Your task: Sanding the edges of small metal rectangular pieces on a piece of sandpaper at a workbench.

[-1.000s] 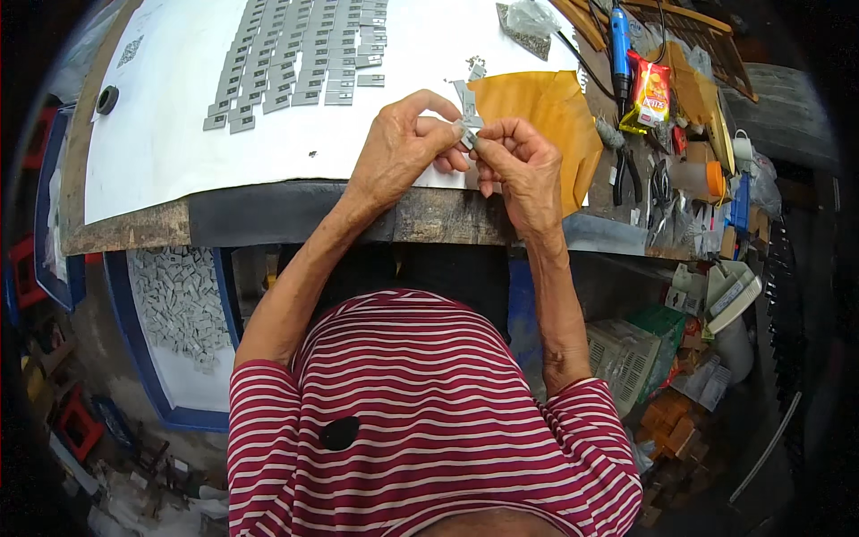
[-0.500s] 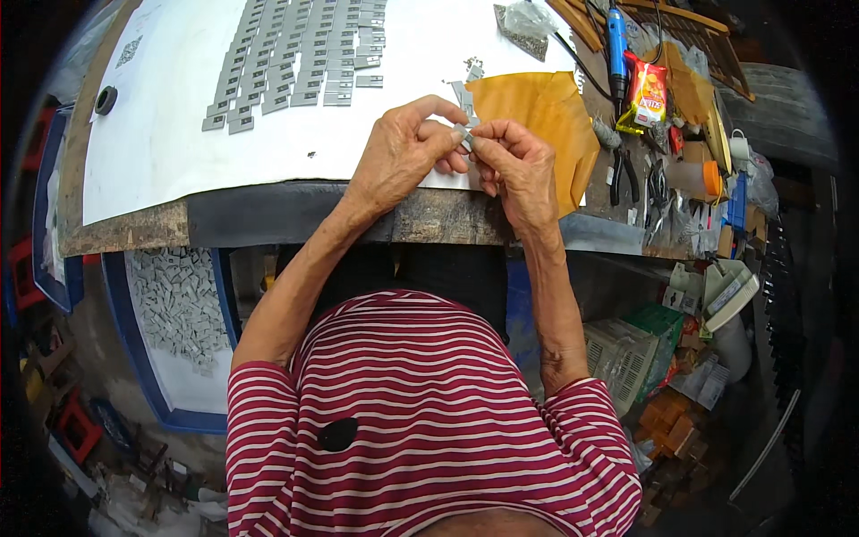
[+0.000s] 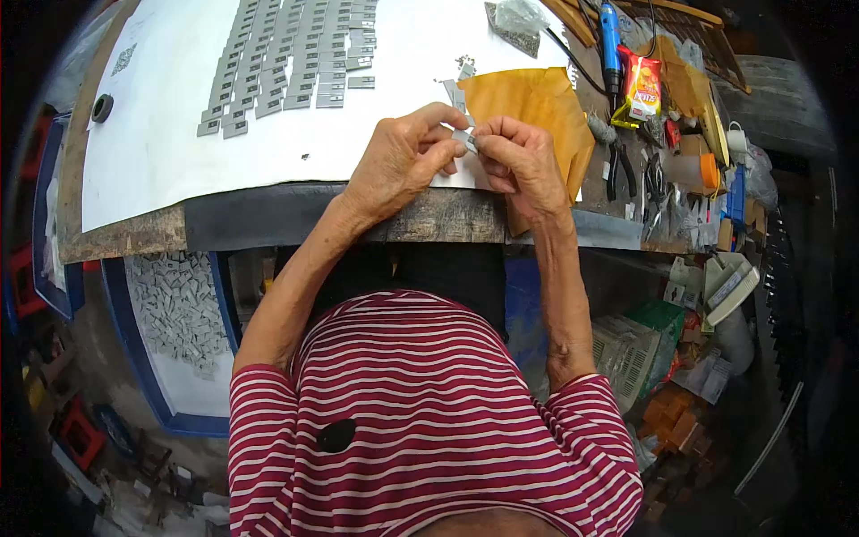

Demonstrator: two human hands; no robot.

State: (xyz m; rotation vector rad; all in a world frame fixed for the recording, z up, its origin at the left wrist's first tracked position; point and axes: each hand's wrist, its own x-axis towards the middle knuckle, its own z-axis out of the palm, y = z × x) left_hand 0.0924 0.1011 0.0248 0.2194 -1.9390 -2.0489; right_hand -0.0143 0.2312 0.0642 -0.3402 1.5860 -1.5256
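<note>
A small flat grey piece [image 3: 464, 140] is up between my two hands, just above the near part of the white sheet. My right hand [image 3: 524, 161] pinches its right end between thumb and forefinger. At the other end, my left hand [image 3: 401, 164] has its curled fingers and thumb around the piece, the forefinger arched above it. Fingers partly hide the piece. Beyond it, several similar grey pieces [image 3: 455, 94] lie beside a brown-yellow paper sheet [image 3: 528, 100]. Many more grey pieces [image 3: 277, 67] are laid in slanting rows at the far left.
Tiny dark parts spill from a clear bag [image 3: 516, 34]. To the right are a blue pen-shaped tool [image 3: 611, 40], a red packet [image 3: 642, 87], pliers [image 3: 620, 172] and an orange-capped jar [image 3: 698, 172]. A blue-rimmed tray [image 3: 183, 345] of grey pieces sits below the table's left side.
My left thumb has slid lower, and more of the grey piece shows between my hands. The view has shifted slightly.
</note>
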